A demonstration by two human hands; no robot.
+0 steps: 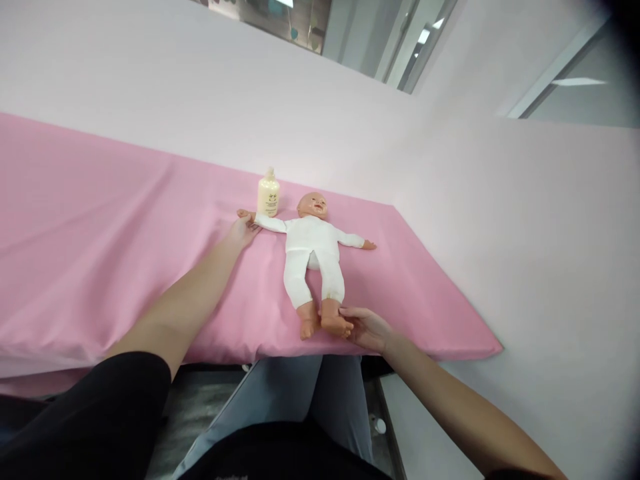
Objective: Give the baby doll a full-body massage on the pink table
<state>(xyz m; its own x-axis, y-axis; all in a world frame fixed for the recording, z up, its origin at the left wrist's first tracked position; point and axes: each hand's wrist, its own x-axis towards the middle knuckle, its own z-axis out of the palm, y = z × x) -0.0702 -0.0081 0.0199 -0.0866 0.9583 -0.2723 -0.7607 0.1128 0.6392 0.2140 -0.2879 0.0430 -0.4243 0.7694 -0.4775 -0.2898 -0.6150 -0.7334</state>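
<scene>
One hairless baby doll (313, 235), tan plastic head, hands and feet, white cloth body, lying face-up at centre of frame, feet toward lower edge. Left hand (245, 228), left of centre, grasping its wrist; right hand (369, 330), below centre, holding an ankle. Cream-coloured pump bottle (269, 195) upright beside outstretched arm. Beneath: pink cloth-covered tabletop (415, 287). Pale wall (175, 87) across upper frame.
</scene>
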